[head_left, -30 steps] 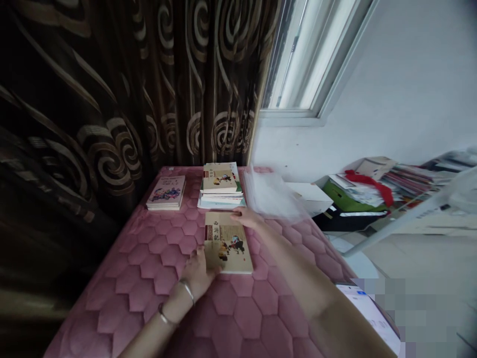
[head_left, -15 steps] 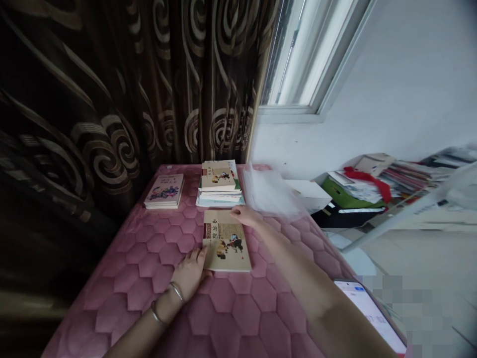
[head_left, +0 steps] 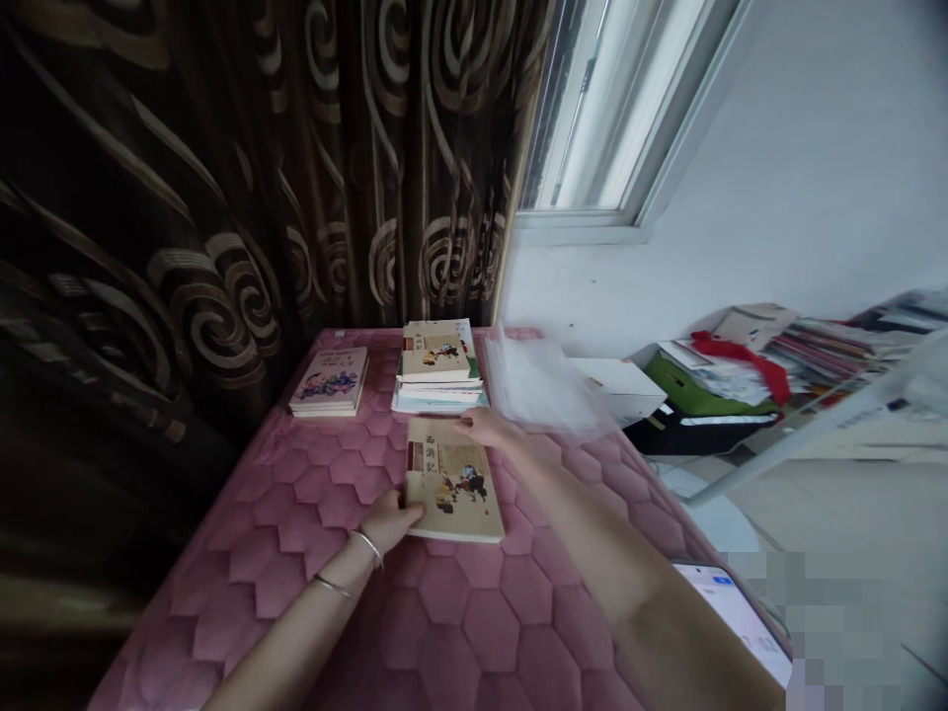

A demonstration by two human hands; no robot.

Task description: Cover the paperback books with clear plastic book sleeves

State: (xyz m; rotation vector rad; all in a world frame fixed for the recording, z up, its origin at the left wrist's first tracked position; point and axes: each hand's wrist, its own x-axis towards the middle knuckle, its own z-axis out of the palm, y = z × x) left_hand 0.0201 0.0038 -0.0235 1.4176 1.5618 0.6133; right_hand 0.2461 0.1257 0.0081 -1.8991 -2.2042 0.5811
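Observation:
A tan book with a picture of figures on its cover lies flat on the pink quilted surface. At its lower left edge is my left hand, thumb on the cover and the other fingers along the side, partly hidden. My right hand holds the book's far right corner. Just beyond it stands a stack of books, topped by a smaller tan book of similar design. Farther left lies a short pile of pink-covered books.
Clear plastic sheeting and a white box lie right of the stack. A phone rests at the right edge. Patterned curtains hang behind. A green bag with papers sits beyond the right side.
My left hand has shifted its hold, and its thumb now presses on the cover near the lower left corner. My right hand stays at the far corner. The view has shifted slightly.

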